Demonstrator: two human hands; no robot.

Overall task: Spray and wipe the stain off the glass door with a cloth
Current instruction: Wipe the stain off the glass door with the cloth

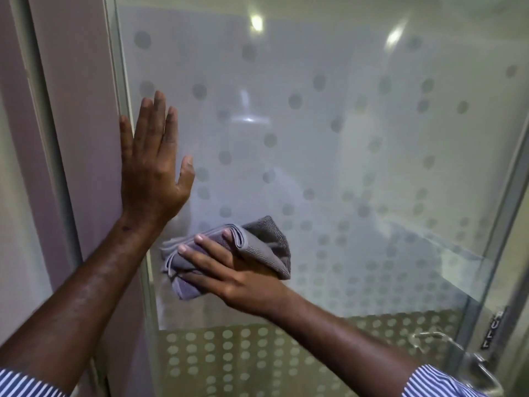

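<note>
The left hand [151,167] is lying flat against the frosted glass door [329,138], fingers straight and pointing up, thumb spread to the right, holding nothing. It is sitting close to the door's left edge, just beside the pale metal frame [117,67] and the mauve wall [71,81] further left.

The right hand [229,270] is pressing a folded grey microfibre cloth [257,242] against the glass, below and to the right of the left hand. Its fingers are lying nearly straight across the cloth, pointing up and left, with the cloth bunching out past the fingertips and folding over on the right side.

The glass is carrying a pattern of round dots, growing denser lower down. No stain is standing out clearly on the frosted surface. At the lower right, a clear door handle [446,348] is showing near the right frame. Striped shirt cuffs [435,382] are showing at both forearms.
</note>
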